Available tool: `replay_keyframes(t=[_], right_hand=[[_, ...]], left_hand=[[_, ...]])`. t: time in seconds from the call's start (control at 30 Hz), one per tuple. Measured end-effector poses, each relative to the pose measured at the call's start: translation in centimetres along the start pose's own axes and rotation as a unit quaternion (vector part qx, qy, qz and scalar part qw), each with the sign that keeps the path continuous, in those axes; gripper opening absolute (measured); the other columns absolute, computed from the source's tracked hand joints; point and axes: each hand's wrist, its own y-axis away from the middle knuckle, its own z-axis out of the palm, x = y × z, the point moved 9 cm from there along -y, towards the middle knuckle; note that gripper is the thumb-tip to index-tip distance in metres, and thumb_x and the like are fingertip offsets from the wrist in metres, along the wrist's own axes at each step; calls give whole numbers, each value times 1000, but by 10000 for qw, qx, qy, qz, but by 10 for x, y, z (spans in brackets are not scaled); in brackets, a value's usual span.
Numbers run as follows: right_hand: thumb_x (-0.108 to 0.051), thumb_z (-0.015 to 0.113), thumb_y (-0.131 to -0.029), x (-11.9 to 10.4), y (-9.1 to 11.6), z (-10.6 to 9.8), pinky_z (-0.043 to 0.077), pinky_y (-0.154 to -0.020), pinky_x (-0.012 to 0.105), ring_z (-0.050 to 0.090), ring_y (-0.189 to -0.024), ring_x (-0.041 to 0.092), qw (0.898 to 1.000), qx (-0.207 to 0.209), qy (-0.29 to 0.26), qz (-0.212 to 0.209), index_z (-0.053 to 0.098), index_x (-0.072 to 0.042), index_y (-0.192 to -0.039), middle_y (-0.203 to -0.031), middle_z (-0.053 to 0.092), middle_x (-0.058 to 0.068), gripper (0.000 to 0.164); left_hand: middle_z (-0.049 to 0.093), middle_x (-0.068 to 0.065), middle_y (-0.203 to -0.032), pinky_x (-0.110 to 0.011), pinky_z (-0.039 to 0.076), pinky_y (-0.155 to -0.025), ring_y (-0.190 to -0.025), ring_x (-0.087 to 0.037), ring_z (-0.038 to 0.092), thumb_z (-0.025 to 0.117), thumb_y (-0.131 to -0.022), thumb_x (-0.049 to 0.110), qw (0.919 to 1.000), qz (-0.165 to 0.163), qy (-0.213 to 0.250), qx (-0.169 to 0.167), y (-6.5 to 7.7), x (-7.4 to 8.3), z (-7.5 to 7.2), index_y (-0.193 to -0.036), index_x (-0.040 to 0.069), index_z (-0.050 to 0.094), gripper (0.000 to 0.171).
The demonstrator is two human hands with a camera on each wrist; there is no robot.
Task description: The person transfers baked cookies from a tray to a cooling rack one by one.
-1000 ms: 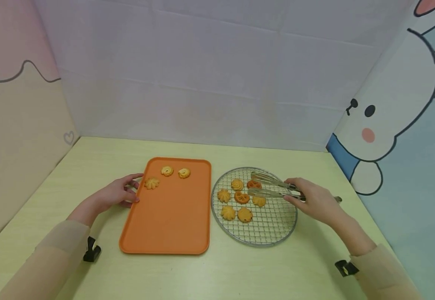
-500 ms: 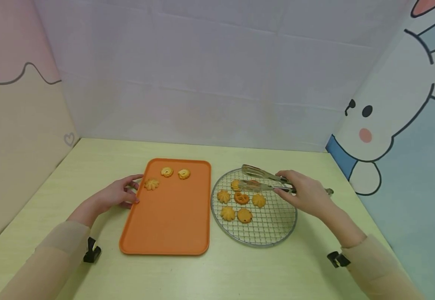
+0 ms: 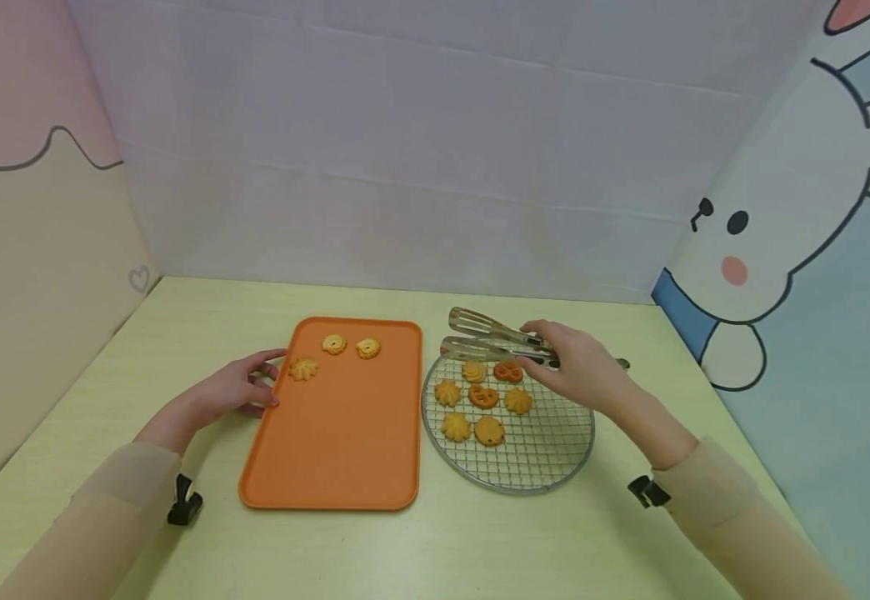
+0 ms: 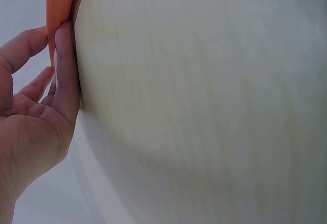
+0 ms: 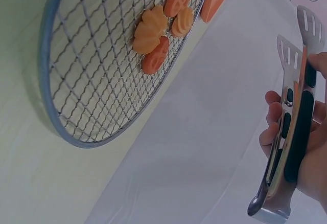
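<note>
My left hand (image 3: 232, 387) grips the left edge of an orange tray (image 3: 337, 450), thumb at the rim; in the left wrist view, fingers lie on both sides of the tray's edge (image 4: 60, 1). Three cookies, such as a flower-shaped cookie (image 3: 303, 368), sit near the tray's far end. With my right hand (image 3: 581, 367) I hold metal tongs (image 3: 472, 348) above the far side of a round wire rack (image 3: 507, 490). The tong arms are spread, nothing between them, as the right wrist view also shows. On the rack lie several cookies, among them a pretzel-shaped cookie (image 3: 483, 397) and a round cookie (image 3: 490, 431).
Tray and rack stand side by side on a pale wooden table (image 3: 465, 550). A white sheet (image 3: 420, 167) hangs behind the table. Printed panels stand to the left and right, the right panel (image 3: 840, 350) showing a cartoon rabbit.
My right hand has moved the tongs leftward and away from me, from over the rack's middle cookies toward its far-left rim. My left hand and the cookies have stayed put.
</note>
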Motion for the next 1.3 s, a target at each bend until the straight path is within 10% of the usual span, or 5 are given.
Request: replay_keyframes(t=[1.3], right_hand=[[-35, 57, -91, -44, -79, 76, 51, -84, 37, 61, -101, 25, 9956, -883, -297, -125, 49, -4, -130, -121, 59, 12, 50]], left_hand=[[33, -16, -117, -34, 55, -69, -82, -18, 53, 67, -83, 2, 10000, 10, 12, -15, 0, -1, 2, -150, 7, 17, 84]])
